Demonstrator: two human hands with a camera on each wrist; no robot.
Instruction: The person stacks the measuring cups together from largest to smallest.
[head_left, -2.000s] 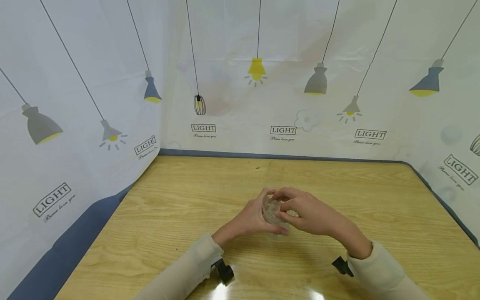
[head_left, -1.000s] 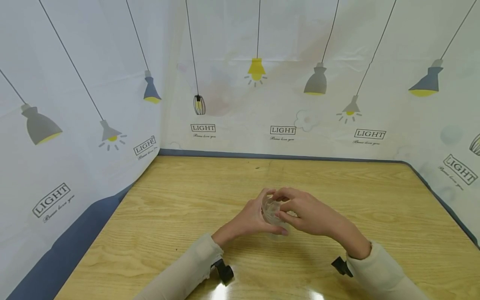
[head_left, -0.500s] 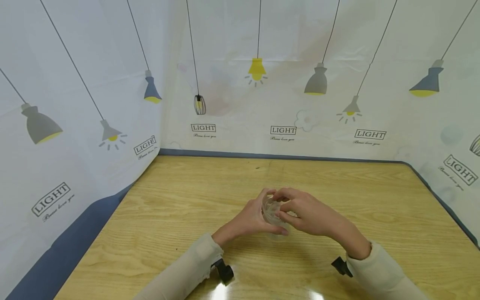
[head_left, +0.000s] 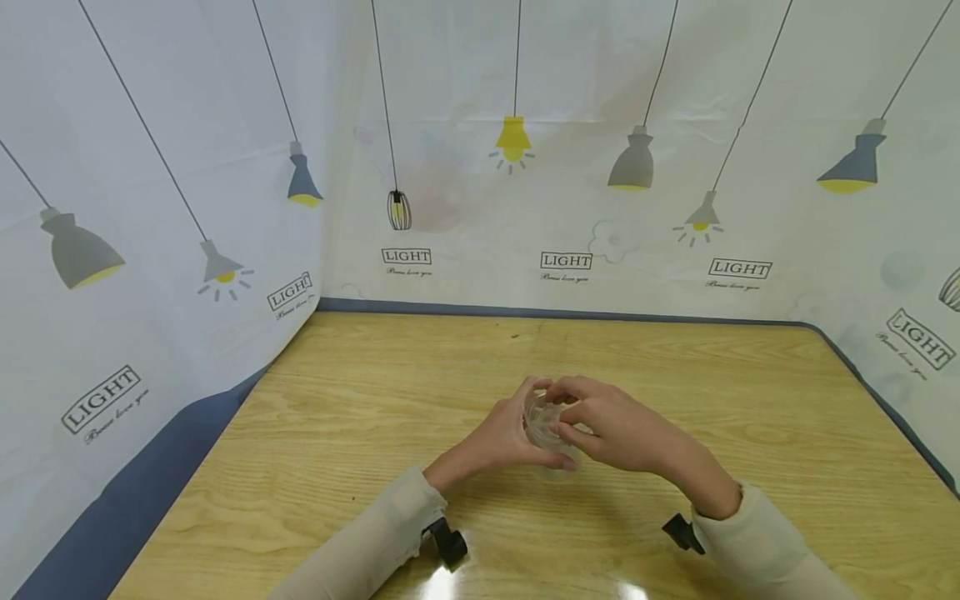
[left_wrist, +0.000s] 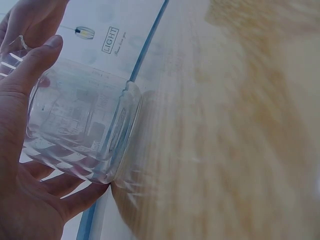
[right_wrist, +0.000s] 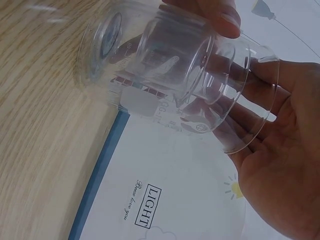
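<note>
At the middle of the table, my left hand (head_left: 498, 437) grips a clear glass beaker (left_wrist: 75, 120) around its side, thumb on one side and fingers on the other. The beaker stands upright with its base at the tabletop, and printed markings show on its wall. A smaller clear glass beaker (right_wrist: 227, 107) sits nested inside it, with its rim above the larger one's rim. My right hand (head_left: 626, 425) holds this smaller beaker by the rim from above, fingers curled over the edge. In the right wrist view, fingers of my left hand show behind the glass.
The wooden table (head_left: 337, 400) spreads out around both hands. A white curtain (head_left: 465, 217) printed with lamps and the word LIGHT encloses the back and sides, with a blue band along its lower edge. Black wrist-camera mounts (head_left: 448, 546) hang at both sleeves.
</note>
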